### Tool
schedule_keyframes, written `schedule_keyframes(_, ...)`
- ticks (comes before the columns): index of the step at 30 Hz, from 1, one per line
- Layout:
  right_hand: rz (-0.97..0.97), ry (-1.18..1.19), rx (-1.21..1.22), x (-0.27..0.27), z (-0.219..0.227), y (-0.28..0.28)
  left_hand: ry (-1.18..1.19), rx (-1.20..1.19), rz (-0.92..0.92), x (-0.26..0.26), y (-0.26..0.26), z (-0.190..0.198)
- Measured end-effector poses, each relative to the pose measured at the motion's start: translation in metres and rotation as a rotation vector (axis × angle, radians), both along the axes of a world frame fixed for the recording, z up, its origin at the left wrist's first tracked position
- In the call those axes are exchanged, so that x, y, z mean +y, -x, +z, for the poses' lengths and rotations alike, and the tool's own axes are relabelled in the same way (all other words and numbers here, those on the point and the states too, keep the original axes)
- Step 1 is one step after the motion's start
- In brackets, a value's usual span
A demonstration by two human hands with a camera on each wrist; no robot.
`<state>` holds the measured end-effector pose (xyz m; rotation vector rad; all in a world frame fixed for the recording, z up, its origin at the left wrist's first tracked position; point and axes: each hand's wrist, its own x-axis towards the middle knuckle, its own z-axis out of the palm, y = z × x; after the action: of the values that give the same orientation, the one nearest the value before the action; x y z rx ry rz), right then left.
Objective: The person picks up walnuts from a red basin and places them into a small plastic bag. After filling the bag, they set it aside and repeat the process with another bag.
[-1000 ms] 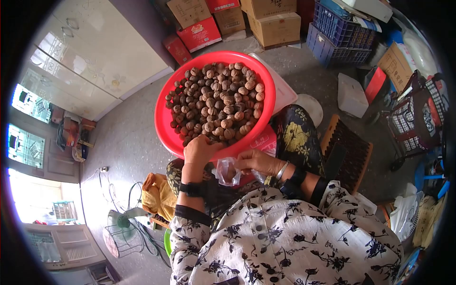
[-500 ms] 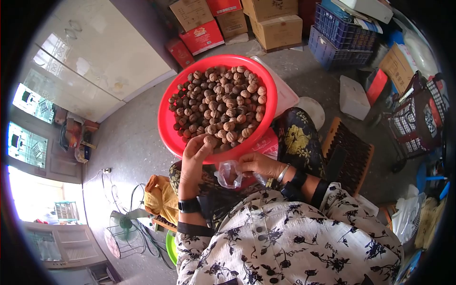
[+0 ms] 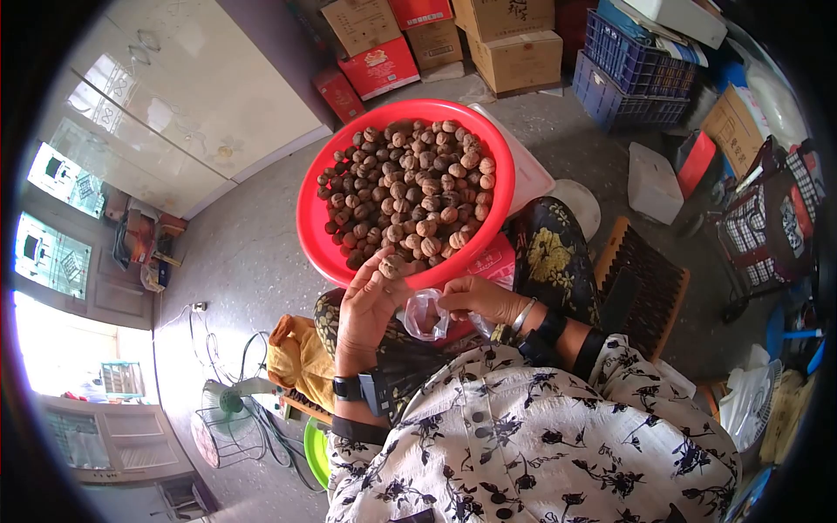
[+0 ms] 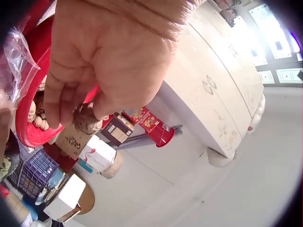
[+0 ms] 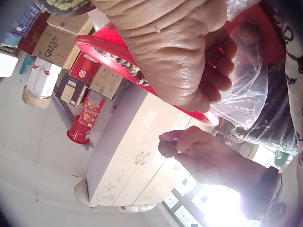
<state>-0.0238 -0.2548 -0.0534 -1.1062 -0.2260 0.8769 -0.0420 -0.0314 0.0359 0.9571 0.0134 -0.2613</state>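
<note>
- Walnut: centre of frame, pinched by left hand, partly finger-covered.
- Right hand: just below centre, grips clear bag; contents indistinct.
- Red basin: upper centre, lower rim partly hidden.

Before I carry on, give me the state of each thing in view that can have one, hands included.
Left hand: curled, pinching a brown walnut
Right hand: gripping the bag's edge
Clear plastic bag: mouth open
Round red plastic basin: heaped with walnuts
Glossy cream cabinet: doors closed
Blue plastic crates: stacked, upper one loaded
Green-bladed fan: cannot tell if running
</note>
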Motion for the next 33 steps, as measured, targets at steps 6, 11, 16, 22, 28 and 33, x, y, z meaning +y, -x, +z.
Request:
schedule_keyframes(6,0.008,0.0,0.001,-0.001,-0.001,-0.001,0.034,0.002,-0.013,0.002,0.002,-0.001)
schedule_keyframes(11,0.012,-0.002,0.008,-0.001,-0.002,-0.001,0.051,0.01,-0.046,0.006,0.005,-0.002)
schedule_keyframes(16,-0.007,0.024,-0.038,0.0,-0.002,0.0,-0.488,0.054,-0.063,-0.001,0.014,0.007)
schedule_keyframes(22,0.001,0.008,-0.064,0.0,-0.007,-0.001,-0.923,-0.131,-0.252,-0.006,0.025,0.008)
schedule_keyframes(28,0.002,0.011,-0.021,-0.004,0.008,0.0,-1.28,-0.262,-0.264,-0.019,0.028,0.015)
schedule_keyframes(33,0.003,-0.023,0.01,-0.002,0.002,0.001,-1.308,-0.307,-0.19,-0.013,0.023,0.005)
